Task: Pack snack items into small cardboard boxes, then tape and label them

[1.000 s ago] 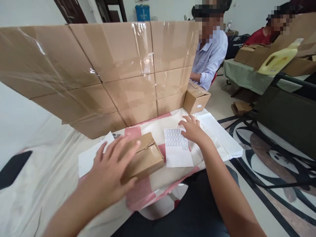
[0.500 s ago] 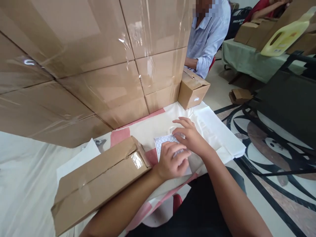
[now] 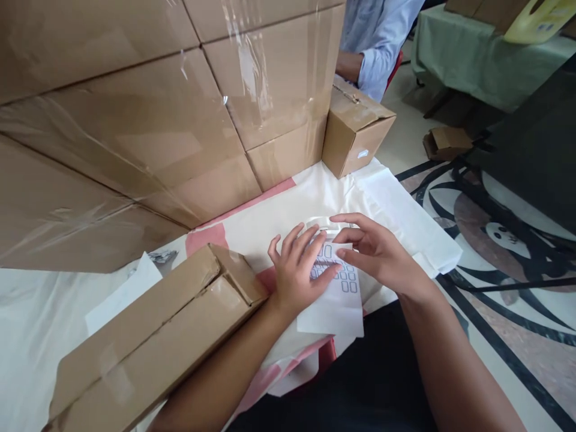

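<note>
L hand (image 3: 294,273) flat, fingers spread, on sticker sheet (image 3: 335,306); R hand (image 3: 382,255) picks at it, can't tell if pinched; box (image 3: 153,336) shows no sticker yet.

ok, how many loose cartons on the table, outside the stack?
2: long carton beside the left hand; small carton at the stack's right end. Others may hide behind.

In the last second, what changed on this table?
The left hand let go of the carton and moved right, onto the sticker sheet, pressing it flat. The right hand stayed at the sheet's top edge; the stacked boxes stayed put.
</note>
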{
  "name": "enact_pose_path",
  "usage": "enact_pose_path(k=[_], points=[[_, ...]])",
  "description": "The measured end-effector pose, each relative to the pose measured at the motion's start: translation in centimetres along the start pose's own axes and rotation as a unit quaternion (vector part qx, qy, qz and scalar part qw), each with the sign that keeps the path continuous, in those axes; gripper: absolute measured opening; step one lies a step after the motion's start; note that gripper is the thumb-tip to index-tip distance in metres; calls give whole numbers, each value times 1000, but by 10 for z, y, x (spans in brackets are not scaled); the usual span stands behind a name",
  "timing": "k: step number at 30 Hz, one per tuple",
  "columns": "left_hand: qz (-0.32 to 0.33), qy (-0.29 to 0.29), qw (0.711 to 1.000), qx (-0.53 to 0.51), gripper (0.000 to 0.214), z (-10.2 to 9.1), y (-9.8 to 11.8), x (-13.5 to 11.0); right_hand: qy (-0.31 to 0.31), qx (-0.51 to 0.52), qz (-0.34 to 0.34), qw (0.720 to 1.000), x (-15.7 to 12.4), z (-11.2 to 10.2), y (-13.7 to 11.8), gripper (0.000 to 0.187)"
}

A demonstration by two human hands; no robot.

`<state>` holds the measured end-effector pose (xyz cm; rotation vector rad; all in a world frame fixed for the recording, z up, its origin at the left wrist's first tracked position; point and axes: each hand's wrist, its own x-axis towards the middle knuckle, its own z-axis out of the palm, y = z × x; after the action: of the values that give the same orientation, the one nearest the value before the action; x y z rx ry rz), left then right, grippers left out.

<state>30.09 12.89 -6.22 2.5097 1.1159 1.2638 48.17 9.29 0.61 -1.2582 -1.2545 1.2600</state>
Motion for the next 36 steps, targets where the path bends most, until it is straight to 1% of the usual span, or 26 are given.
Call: enact_pose_path(k=[4, 7, 10, 13, 16, 20, 23, 26, 29, 32, 34, 36], points=[[-17, -29, 998, -50, 40, -3, 0, 2, -28, 16, 20, 999, 8, 7, -6, 39], [-33, -52, 995, -80, 33, -5, 1, 2, -23, 9, 32, 999, 8, 7, -3, 35], [-36, -65, 993, -88, 30, -6, 2, 2, -16, 1, 43, 999, 5, 5, 2, 34], [-39, -66, 992, -100, 30, -7, 3, 3, -25, -10, 47, 999, 2, 5, 2, 36], [-43, -57, 991, -116, 31, -7, 4, 3, -33, -39, 41, 998, 1, 6, -3, 42], [-50, -55, 988, -135, 33, -8, 3, 2, -31, -78, 47, 995, -2, 7, -10, 47], [-59, -59, 987, -140, 32, -9, 3, 2, -30, -100, 56, 993, -4, 5, -10, 48], [-64, -39, 988, -136, 24, -9, 3, 2, -23, -121, 52, 991, -5, 4, -7, 48], [-36, 2, 990, -134, 10, -8, 2, 1, -14, -139, 34, 990, -6, 5, -4, 45], [-30, 13, 991, -126, 7, -7, 0, -1, -1, -157, 11, 988, -7, 2, -2, 43], [-48, 20, 991, -126, 10, -7, -2, -3, 21, -168, 2, 986, -7, -7, -2, 42], [-63, 28, 988, -137, 13, -8, -2, -4, 73, -176, 6, 982, -8, -23, -2, 41]])
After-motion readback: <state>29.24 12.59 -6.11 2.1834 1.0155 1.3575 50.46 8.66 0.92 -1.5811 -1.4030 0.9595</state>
